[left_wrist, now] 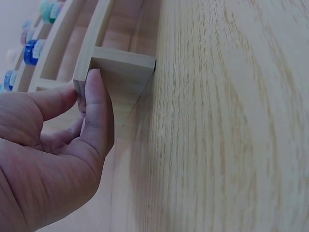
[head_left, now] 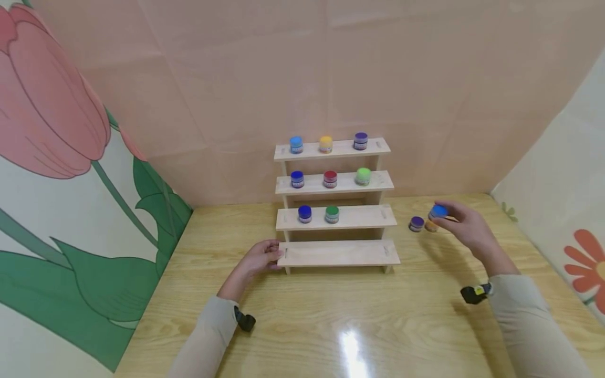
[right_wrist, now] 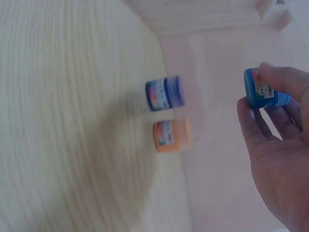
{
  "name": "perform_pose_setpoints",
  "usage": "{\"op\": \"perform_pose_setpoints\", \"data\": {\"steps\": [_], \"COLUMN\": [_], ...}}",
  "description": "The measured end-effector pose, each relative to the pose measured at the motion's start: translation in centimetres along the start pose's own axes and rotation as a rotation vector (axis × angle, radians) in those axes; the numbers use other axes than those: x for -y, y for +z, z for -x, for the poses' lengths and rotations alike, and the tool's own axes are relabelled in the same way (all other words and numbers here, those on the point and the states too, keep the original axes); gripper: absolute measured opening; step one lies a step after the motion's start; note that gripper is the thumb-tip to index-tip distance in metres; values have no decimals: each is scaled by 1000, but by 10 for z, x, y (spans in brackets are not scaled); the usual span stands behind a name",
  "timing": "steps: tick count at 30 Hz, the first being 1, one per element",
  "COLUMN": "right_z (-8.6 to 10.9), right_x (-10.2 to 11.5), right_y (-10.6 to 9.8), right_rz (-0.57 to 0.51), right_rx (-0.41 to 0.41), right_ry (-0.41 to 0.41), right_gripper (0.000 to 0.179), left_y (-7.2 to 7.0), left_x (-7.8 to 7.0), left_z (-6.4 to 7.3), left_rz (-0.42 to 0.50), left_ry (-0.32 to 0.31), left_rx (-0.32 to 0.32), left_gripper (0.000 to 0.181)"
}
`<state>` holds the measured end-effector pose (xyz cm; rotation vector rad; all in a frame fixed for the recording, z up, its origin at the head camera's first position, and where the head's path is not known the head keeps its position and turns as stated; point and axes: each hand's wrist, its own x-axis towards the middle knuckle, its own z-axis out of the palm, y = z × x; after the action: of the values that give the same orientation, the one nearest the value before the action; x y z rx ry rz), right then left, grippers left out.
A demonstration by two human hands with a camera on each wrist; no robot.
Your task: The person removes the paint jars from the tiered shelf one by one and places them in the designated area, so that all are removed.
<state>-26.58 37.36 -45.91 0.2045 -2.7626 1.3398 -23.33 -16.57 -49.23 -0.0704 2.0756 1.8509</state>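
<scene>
The step seemed to call for a level, unhurried carry of the blue jar (head_left: pixel 438 211), clear of the orange jar (head_left: pixel 431 226) and purple jar (head_left: pixel 416 224) on the table (head_left: pixel 302 315), with the 4-shelf rack (head_left: pixel 346 184) held steady. The right hand (head_left: pixel 465 226) pinched the blue jar between thumb and fingers, raised off the table, right of the rack. The left hand (head_left: pixel 257 257) pinched the left end of the lowest shelf (head_left: pixel 337 253).

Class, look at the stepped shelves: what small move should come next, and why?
Probably carry the blue jar held by the right hand to the bare right end of the third shelf down: that shelf holds two jars, while the top shelf and second shelf hold three each.
</scene>
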Motion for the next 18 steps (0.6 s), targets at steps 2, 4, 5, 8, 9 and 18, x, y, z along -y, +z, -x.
{"op": "perform_pose_setpoints", "data": {"steps": [2,4,5,8,9,18], "right_z": [0,0,1,2,2,1], "right_x": [-6,-13,-15,-22,-24,-42], "right_y": [-1,-2,-2,-3,-3,-5], "right_rz": [7,11,13,10,10,-5], "right_rx": [-7,-11,-12,-12,-11,-25], "right_ry": [12,22,25,33,34,68], "right_gripper": [66,67,67,68,68,67], "left_y": [0,0,0,0,0,0], "left_x": [0,1,1,1,1,1], "left_z": [0,0,0,0,0,-1], "left_rz": [-3,-3,-3,-4,-1,-7], "left_ry": [4,2,1,1,-3,-8], "left_rx": [-1,-3,-3,-5,-6,-8], "left_gripper": [43,43,43,43,43,43]}}
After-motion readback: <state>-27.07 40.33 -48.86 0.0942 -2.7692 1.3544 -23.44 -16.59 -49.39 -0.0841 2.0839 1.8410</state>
